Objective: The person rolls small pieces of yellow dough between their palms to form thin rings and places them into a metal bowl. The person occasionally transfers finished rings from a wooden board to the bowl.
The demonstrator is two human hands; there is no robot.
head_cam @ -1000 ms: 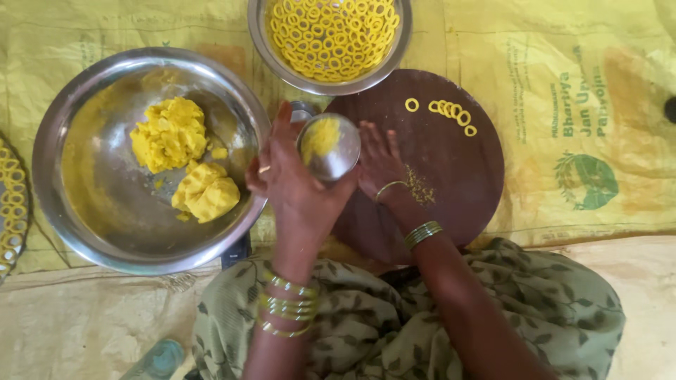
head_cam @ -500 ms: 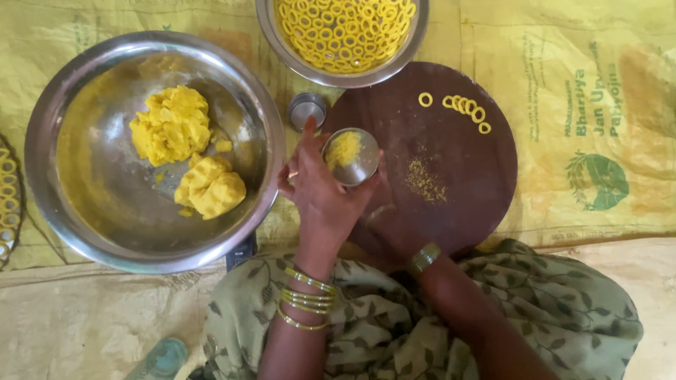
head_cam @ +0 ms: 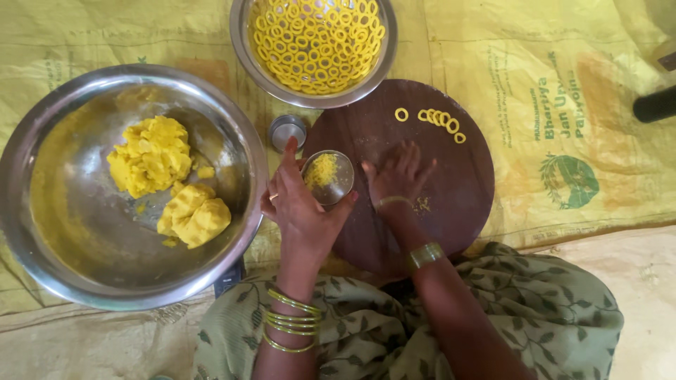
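Note:
My left hand [head_cam: 301,205] holds a small steel bowl [head_cam: 328,177] with yellow crumbs inside, just above the left side of a round dark wooden board [head_cam: 451,204]. My right hand [head_cam: 399,176] lies flat on the board with fingers spread, beside a few yellow crumbs [head_cam: 422,205]. A short row of yellow dough rings [head_cam: 438,119] lies at the far side of the board. Bangles circle my left wrist.
A large steel basin [head_cam: 42,232] at left holds lumps of yellow dough [head_cam: 169,176]. A steel bowl [head_cam: 243,42] full of dough rings stands at the top. A small steel cup [head_cam: 286,131] stands between them. Yellow printed sacking [head_cam: 563,84] covers the floor; a dark object [head_cam: 655,104] at right.
My right hand, out of sight half a second ago, has come back flat onto the board. My left hand keeps the small bowl, now slightly lower.

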